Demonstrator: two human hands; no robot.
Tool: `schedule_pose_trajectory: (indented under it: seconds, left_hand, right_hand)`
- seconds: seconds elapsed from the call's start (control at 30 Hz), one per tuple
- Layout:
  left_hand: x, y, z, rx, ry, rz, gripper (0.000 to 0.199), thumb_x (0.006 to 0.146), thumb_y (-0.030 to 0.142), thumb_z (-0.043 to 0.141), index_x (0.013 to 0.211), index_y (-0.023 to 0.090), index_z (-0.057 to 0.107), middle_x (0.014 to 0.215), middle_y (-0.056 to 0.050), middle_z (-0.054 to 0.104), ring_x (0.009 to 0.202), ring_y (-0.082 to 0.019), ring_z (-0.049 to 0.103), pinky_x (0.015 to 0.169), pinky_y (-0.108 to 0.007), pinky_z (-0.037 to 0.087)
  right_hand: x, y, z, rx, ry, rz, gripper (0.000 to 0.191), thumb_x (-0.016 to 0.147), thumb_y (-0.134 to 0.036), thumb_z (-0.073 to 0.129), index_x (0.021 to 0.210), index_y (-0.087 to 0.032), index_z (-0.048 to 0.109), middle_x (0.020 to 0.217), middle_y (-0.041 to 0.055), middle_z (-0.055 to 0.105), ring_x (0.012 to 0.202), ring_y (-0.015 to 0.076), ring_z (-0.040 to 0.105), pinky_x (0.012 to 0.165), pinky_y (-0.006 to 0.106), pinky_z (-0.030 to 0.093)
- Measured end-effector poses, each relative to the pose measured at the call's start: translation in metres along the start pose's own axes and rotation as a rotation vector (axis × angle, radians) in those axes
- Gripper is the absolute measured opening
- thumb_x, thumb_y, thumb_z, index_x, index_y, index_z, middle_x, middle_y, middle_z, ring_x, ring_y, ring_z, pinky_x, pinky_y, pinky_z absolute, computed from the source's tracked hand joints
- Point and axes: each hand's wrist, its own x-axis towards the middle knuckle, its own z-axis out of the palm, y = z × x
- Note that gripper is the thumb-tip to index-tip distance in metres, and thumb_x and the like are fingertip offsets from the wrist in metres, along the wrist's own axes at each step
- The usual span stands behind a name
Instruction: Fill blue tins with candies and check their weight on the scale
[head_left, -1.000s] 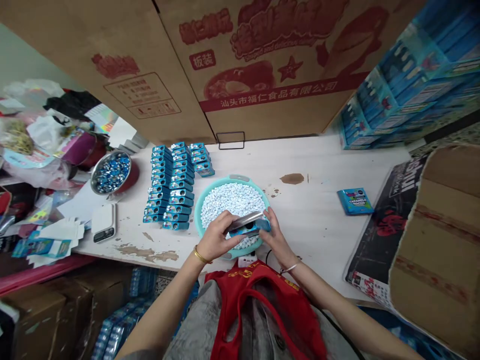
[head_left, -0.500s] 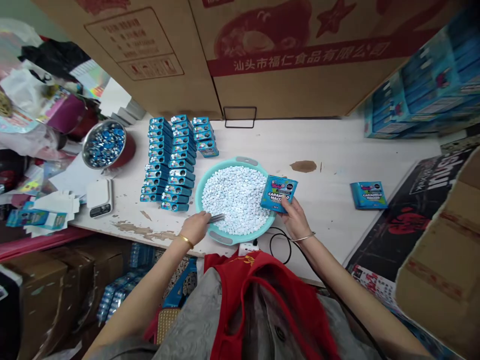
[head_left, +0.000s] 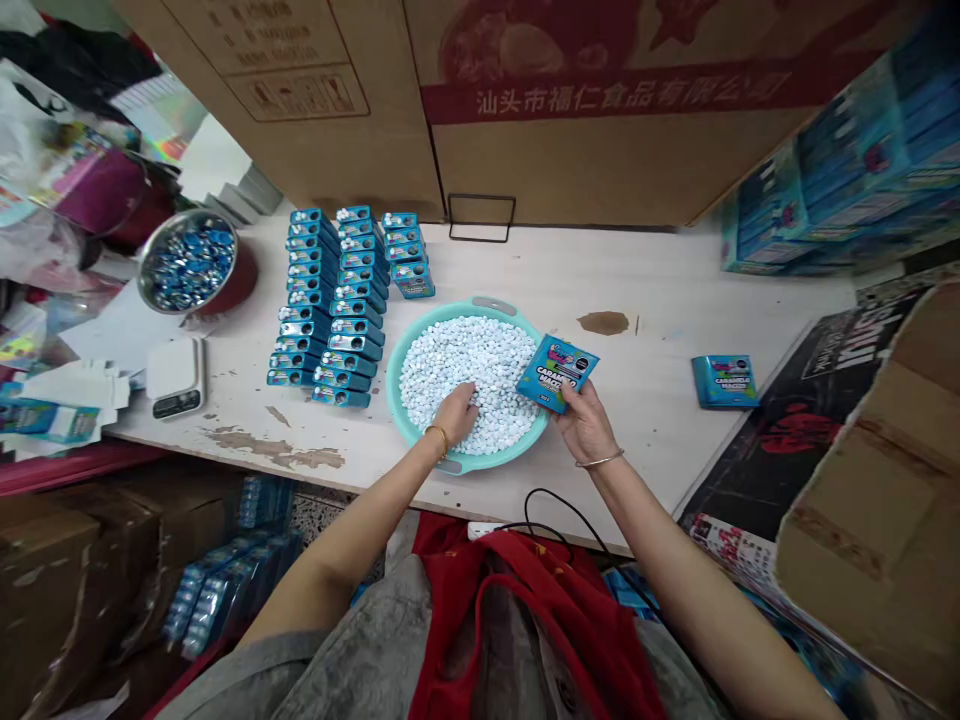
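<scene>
A round turquoise basin (head_left: 394, 395) full of small pale candies (head_left: 487, 350) stands in front of me. My left hand (head_left: 456, 415) is down in the candies with its fingers curled. What its fingertips hold is hidden. My right hand (head_left: 587, 424) pinches the lower right corner of a blue candy pouch (head_left: 556, 374) printed "Caramelo Macizo". The pouch is tilted over the basin's right rim, and its printed front faces up.
Left of the basin stand rows of small blue boxes (head_left: 356, 325), a scale (head_left: 176, 375) and a metal bowl (head_left: 187, 262) of blue wrapped pieces. A pouch stack (head_left: 724, 382) lies right. A large carton (head_left: 600, 170) walls the back; a black cable (head_left: 559, 500) lies in front.
My left hand has moved right and up, from the basin's left rim into the candies. The metal tool seen in it before is out of sight. My right hand still holds the pouch, now more tilted.
</scene>
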Motion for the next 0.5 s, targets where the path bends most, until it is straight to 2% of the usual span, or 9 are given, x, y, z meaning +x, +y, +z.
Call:
schedule_pose_trajectory:
  seconds: [0.13,0.27,0.4,0.5]
  left_hand:
    - [-0.006,-0.006,-0.021,-0.075,0.05,0.08,0.027,0.086,0.026,0.051,0.11,0.016,0.05,0.105,-0.009,0.059,0.091,-0.02,0.058,0.08,-0.031,0.047]
    - [-0.021,-0.004,-0.058,-0.104,0.077,0.179,0.025,0.084,0.025,0.055,0.107,0.015,0.053,0.1,-0.007,0.061,0.081,-0.016,0.057,0.074,-0.027,0.046]
    - [-0.04,0.012,-0.105,-0.089,0.073,0.281,0.023,0.083,0.023,0.056,0.105,0.016,0.055,0.091,-0.004,0.061,0.073,-0.013,0.055,0.069,-0.025,0.044]
    - [-0.05,0.031,-0.135,-0.013,0.014,0.395,0.022,0.084,0.023,0.054,0.105,0.016,0.055,0.093,-0.004,0.061,0.075,-0.013,0.055,0.07,-0.025,0.044]
  right_hand:
    - [-0.01,-0.006,-0.012,-0.128,0.022,-0.128,0.039,0.074,-0.043,0.066,0.106,-0.028,0.048,0.109,0.0021,0.064,0.097,0.0187,0.061,0.087,0.04,0.05]
    - [-0.022,-0.012,-0.021,-0.328,0.023,-0.287,0.042,0.069,-0.035,0.073,0.103,-0.024,0.051,0.098,0.0026,0.062,0.091,0.0193,0.059,0.086,0.038,0.048]
    - [-0.025,-0.015,-0.021,-0.521,0.016,-0.426,0.034,0.071,-0.03,0.069,0.101,-0.022,0.055,0.094,0.0033,0.059,0.085,0.0204,0.056,0.083,0.04,0.046]
    - [-0.022,-0.016,-0.014,-0.605,-0.039,-0.505,0.031,0.074,-0.028,0.065,0.103,-0.022,0.056,0.099,0.0057,0.06,0.091,0.023,0.056,0.086,0.042,0.045]
